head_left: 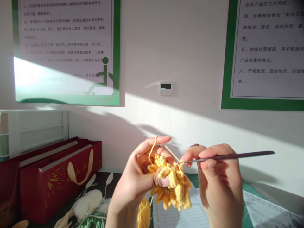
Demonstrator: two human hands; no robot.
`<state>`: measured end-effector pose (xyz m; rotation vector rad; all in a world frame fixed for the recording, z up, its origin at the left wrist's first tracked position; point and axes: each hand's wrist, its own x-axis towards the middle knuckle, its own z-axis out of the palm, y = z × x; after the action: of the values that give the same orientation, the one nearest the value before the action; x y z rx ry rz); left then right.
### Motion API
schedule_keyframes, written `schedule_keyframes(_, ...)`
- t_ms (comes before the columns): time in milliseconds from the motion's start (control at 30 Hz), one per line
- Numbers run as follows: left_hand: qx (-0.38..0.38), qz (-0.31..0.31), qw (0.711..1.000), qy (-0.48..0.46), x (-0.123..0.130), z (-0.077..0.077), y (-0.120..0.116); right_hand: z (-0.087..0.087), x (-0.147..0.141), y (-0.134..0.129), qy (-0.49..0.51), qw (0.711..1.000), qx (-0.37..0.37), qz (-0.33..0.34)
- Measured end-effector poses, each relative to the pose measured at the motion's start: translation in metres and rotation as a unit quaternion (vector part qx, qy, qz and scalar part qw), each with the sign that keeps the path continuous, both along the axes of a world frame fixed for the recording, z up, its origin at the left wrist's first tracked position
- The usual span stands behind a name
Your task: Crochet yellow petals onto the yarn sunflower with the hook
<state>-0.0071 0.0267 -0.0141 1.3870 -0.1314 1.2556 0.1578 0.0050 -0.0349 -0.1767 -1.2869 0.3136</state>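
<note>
My left hand pinches a yellow crocheted piece with petal-like lobes, its thumb pressed on the front. A strand of yellow yarn loops over the raised left index finger and runs down to the piece. In my right hand is a crochet hook with a dark handle, held between thumb and fingers. The hook's thin metal tip meets the top edge of the yellow piece, where the stitches hide its very end. Below the left hand stands a ball of yellow yarn, partly covered.
Red gift bags and a white drawer unit stand at the left. White fluffy yarn and green yarn lie near them. Printed sheets rest on a green cutting mat. Behind is a wall with posters and a thermostat.
</note>
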Motion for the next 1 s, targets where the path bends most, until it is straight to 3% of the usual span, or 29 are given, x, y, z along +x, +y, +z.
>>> schedule_keyframes(700, -0.022, 0.021, 1.0, -0.001, -0.001, 0.0, 0.0, 0.007, -0.009, -0.01, -0.038, 0.97, 0.145, -0.189)
schedule_keyframes(1000, -0.004, -0.011, 1.0, -0.008, 0.0, 0.0, -0.002, 0.001, -0.01, -0.002, -0.019, 0.962, 0.16, -0.219)
